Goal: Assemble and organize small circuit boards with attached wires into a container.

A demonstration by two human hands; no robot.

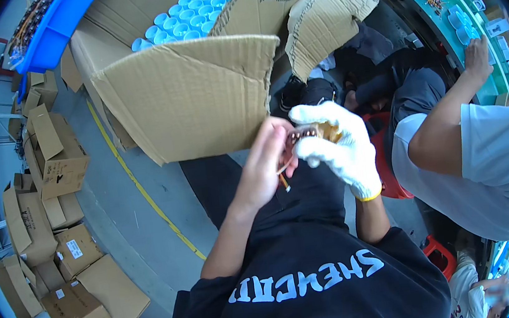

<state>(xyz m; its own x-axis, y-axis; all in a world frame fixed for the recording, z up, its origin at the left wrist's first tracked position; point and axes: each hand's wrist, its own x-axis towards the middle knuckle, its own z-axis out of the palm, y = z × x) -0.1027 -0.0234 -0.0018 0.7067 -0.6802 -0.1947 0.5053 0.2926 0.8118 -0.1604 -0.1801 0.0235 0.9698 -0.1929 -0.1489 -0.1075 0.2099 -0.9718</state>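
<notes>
My bare left hand (262, 164) and my right hand (342, 149), in a white knit glove with a yellow cuff edge, meet in front of my lap. Between them is a small strip with dark, shiny round parts (303, 134), pinched by the fingers of both hands. A thin wire with a small pale connector (285, 183) dangles below the left fingers. Something tan (329, 133) shows inside the gloved grip; its kind is too small to tell. Just beyond my hands stands the flap of an open cardboard box (191, 97).
Light-blue cups (188, 17) fill rows in the box. A blue bin (58, 30) with similar dark-dotted strips sits at upper left. Cardboard boxes (72, 293) pile along the left. At right, a co-worker in a white shirt (458, 180) reaches onto a green work line (434, 25).
</notes>
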